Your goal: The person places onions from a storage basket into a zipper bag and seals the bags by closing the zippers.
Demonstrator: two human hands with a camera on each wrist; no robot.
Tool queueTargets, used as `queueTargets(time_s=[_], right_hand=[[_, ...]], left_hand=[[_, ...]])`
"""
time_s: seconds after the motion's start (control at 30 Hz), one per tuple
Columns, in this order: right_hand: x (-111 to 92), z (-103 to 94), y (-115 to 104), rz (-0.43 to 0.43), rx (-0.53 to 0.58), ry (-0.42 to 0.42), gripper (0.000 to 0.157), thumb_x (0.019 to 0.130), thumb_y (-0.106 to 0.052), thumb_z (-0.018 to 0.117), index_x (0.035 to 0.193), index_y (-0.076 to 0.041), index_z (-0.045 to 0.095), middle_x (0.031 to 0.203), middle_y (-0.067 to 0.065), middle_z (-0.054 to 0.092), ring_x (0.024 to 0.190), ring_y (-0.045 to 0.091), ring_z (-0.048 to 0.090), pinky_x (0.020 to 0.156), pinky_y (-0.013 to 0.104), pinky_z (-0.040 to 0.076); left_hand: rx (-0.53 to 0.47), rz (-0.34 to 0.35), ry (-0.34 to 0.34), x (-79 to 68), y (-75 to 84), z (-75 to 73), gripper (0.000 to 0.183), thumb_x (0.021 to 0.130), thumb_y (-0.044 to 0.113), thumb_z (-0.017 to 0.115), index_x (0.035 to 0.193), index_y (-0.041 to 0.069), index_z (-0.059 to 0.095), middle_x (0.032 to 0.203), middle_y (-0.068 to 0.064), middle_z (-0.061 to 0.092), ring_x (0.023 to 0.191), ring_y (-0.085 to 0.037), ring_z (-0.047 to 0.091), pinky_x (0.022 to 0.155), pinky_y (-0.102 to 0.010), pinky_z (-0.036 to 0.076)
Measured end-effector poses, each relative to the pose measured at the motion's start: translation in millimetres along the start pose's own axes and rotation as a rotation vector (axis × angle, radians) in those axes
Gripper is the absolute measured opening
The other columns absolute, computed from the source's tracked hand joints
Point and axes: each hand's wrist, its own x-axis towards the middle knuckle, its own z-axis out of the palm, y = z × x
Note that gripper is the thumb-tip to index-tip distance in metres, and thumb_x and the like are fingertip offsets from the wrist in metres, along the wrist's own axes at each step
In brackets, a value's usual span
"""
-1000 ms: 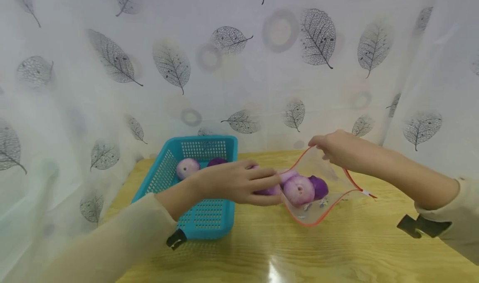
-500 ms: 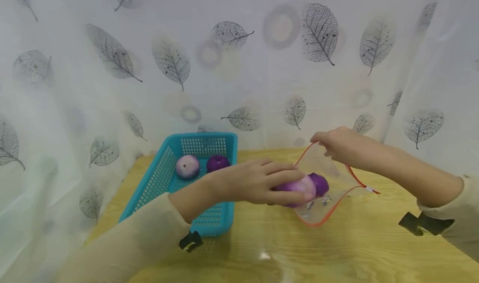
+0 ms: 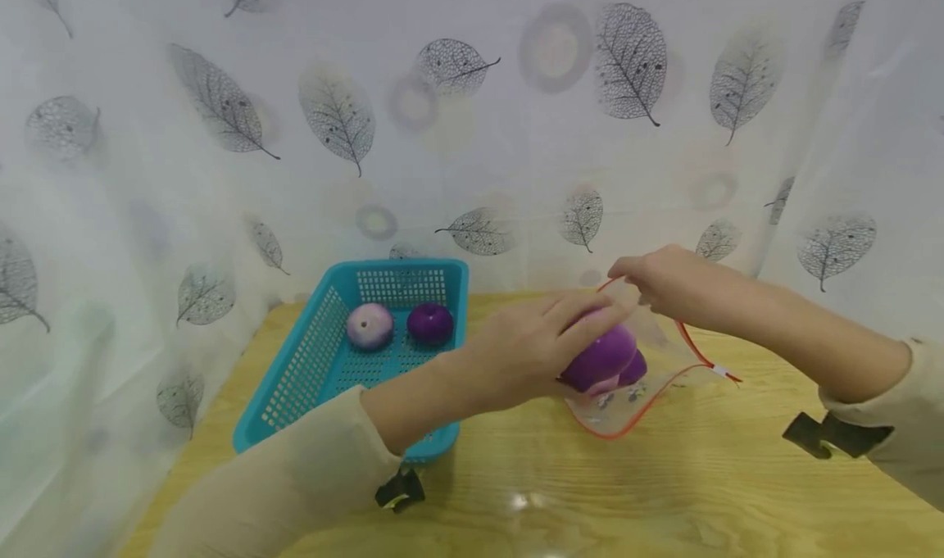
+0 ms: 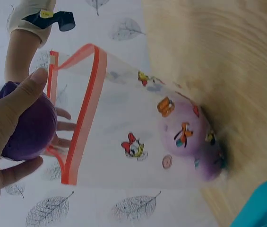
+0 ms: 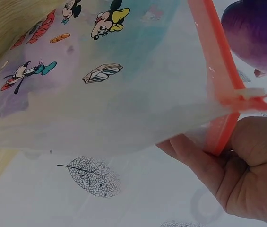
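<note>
My left hand (image 3: 516, 349) holds a purple onion (image 3: 606, 355), fingers curled over its top, at the mouth of a clear zip bag (image 4: 119, 113). In the left wrist view thumb and fingers wrap the onion's sides. The bag has red zip strips and cartoon prints. My right hand (image 3: 674, 283) pinches the bag's rim, keeping its mouth spread apart; the right wrist view shows the thumb and fingers gripping the red strip (image 5: 220, 127). Through the film, at the bag's bottom, show a pale purple onion (image 4: 183, 125) and a darker one (image 4: 209, 161).
A blue plastic basket (image 3: 291, 369) stands on the left of the wooden table (image 3: 590, 501). Inside lie a pale onion (image 3: 370, 326) and a dark purple onion (image 3: 430, 324). A leaf-printed white curtain (image 3: 501, 132) hangs behind the table.
My left hand has carried the onion rightward from beside the basket to the bag's mouth, and has raised and tilted it. My right hand stays nearly still on the rim.
</note>
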Motion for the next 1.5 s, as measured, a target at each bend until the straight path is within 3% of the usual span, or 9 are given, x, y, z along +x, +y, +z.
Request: queueTargets(time_s=[0.1,0.23,0.47,0.7,0.8,0.9,1.0,1.27,1.5], right_hand=[[1,-0.3,-1,0.001,0.002,-0.016,0.038,0.072,0.013,0.068,0.107,0.0,0.064,0.087,0.011,0.07,0.073,0.023,0.067,0.064,0.036,0.056],[1,-0.4,-2,0.003,-0.008,-0.022,0.04,0.071,0.014,0.07,0.108,0.001,0.063,0.086,0.011,0.07,0.073,0.023,0.067,0.064,0.037,0.056],[2,-1.5,-2,-0.007,0.003,-0.008,0.036,0.074,0.013,0.066,0.107,0.001,0.064,0.089,0.012,0.07,0.074,0.024,0.067,0.064,0.037,0.056],[3,-2.5,-1,-0.004,0.012,-0.005,0.036,0.073,0.015,0.062,0.107,0.001,0.063,0.091,0.015,0.07,0.073,0.023,0.066,0.06,0.034,0.055],[3,-2.2,1,-0.005,0.027,-0.015,0.035,0.074,0.016,0.061,0.108,0.003,0.062,0.092,0.018,0.07,0.071,0.023,0.066,0.058,0.033,0.055],[3,-2.8,1,0.016,0.063,-0.035,0.034,0.078,0.015,0.061,0.11,0.004,0.061,0.094,0.02,0.069,0.072,0.024,0.068,0.058,0.032,0.056],[3,-3.2,1,0.031,0.086,-0.047,0.035,0.077,0.015,0.062,0.11,0.004,0.06,0.095,0.02,0.069,0.072,0.024,0.069,0.058,0.032,0.056],[3,-2.2,1,0.044,0.108,-0.064,0.036,0.077,0.015,0.062,0.112,0.005,0.059,0.098,0.025,0.068,0.075,0.025,0.069,0.06,0.032,0.057],[2,-2.7,-1,0.046,0.089,-0.067,0.042,0.073,0.014,0.069,0.113,0.004,0.059,0.099,0.024,0.068,0.079,0.027,0.069,0.065,0.036,0.057]], left_hand=[[-0.044,-0.106,-0.058,0.9,4.7,0.2,0.085,0.075,0.05,0.075,0.136,0.002,0.041,0.13,-0.013,0.054,0.117,-0.021,0.056,0.096,-0.026,0.048],[-0.104,-0.176,-0.121,2.4,6.9,2.9,0.084,0.07,0.048,0.078,0.137,0.01,0.043,0.13,-0.011,0.051,0.115,-0.02,0.055,0.088,-0.027,0.053],[-0.145,-0.181,-0.152,6.8,9.0,9.7,0.093,0.072,0.046,0.077,0.145,0.008,0.035,0.14,-0.009,0.045,0.117,-0.02,0.053,0.09,-0.025,0.051],[-0.319,-0.159,-0.096,7.7,8.9,13.9,0.071,0.084,0.013,0.072,0.142,-0.004,0.035,0.146,-0.016,0.039,0.132,-0.023,0.043,0.107,-0.017,0.033],[-0.312,-0.145,-0.071,7.0,9.2,13.3,0.066,0.086,0.009,0.069,0.141,-0.005,0.036,0.143,-0.018,0.043,0.127,-0.025,0.049,0.102,-0.017,0.038],[-0.299,-0.158,-0.05,5.6,8.4,11.3,0.067,0.086,0.011,0.069,0.142,-0.004,0.034,0.141,-0.019,0.046,0.101,-0.019,0.063,0.082,-0.013,0.049],[-0.267,-0.183,-0.032,3.3,6.9,7.9,0.069,0.086,0.016,0.07,0.142,-0.003,0.034,0.129,-0.017,0.056,0.081,-0.015,0.062,0.068,-0.013,0.05],[-0.252,-0.215,-0.044,-5.0,-0.1,-0.6,0.068,0.087,0.023,0.069,0.142,-0.002,0.036,0.132,-0.015,0.055,0.113,-0.022,0.06,0.093,-0.02,0.048],[-0.252,-0.281,-0.091,-16.0,-8.5,-10.3,0.073,0.086,0.026,0.07,0.145,0.003,0.032,0.135,-0.013,0.053,0.109,-0.02,0.062,0.079,-0.022,0.054]])
